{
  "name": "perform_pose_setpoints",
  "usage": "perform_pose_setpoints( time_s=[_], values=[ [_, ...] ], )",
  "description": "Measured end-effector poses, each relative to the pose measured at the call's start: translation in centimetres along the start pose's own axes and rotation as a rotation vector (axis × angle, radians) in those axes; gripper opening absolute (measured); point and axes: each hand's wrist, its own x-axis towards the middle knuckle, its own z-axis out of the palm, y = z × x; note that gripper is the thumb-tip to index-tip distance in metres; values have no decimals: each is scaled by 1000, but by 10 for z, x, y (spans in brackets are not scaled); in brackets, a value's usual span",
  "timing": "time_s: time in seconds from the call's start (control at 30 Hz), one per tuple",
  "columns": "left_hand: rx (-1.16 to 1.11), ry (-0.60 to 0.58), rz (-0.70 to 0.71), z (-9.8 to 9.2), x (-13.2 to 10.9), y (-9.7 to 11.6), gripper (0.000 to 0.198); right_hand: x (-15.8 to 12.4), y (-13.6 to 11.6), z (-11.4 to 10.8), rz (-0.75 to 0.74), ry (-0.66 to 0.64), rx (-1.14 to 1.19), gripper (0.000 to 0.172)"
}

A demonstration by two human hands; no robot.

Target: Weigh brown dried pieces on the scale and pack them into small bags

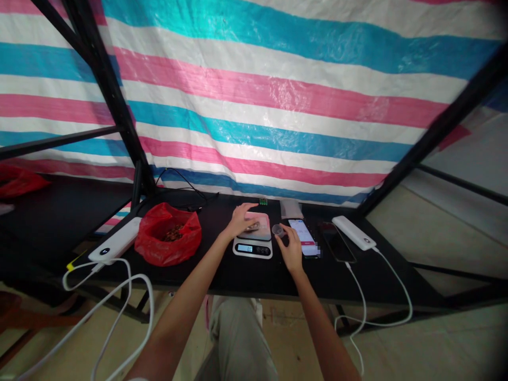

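A white digital scale (pixel 253 248) with a lit display stands on the black table. My left hand (pixel 241 219) is over the left part of its platform, fingers apart, with a small brownish item (pixel 252 226) at the fingertips; whether it is gripped is unclear. Just right of the scale, my right hand (pixel 289 246) holds a small clear round cup (pixel 278 230) between thumb and fingers. A phone (pixel 304 237) with a lit screen lies right beside that hand. To the left sits an open red plastic bag (pixel 169 251) with small brown pieces inside.
Green batteries (pixel 263 202) and a clear packet (pixel 291 208) lie behind the scale. A dark phone (pixel 336 242) and white power bank (pixel 354 233) are at the right, another power bank (pixel 116 241) at the left, with white cables hanging over the front edge.
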Motion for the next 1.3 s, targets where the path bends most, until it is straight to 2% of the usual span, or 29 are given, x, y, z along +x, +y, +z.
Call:
perform_pose_setpoints(
  time_s=[0.07, 0.13, 0.23, 0.47, 0.63, 0.87, 1.17, 1.3],
  values=[
    [-57, 231, -2, -13, -8, -9, 28, -1, 4, 0, 47, -13, 16, 36],
    [-30, 409, -41, -24, -19, -18, 14, -2, 10, 2, 113, -38, 29, 37],
    [69, 511, -70, -32, -34, -28, 10, -4, 17, 5, 165, -88, 28, 37],
    [53, 496, -74, -23, -37, -27, 4, -6, 13, 5, 137, -164, -88, 45],
    [24, 506, -97, -20, -37, -31, 4, -4, 7, 2, 75, -95, -169, 44],
    [101, 468, -113, -17, -35, -32, 7, -2, 0, -6, -3, 17, -193, 28],
    [129, 394, -100, -12, -33, -27, 6, -1, -4, -7, -30, -1, -197, 34],
    [134, 427, -102, -13, -33, -27, 6, -2, -4, -8, -38, -2, -192, 33]
  ],
)
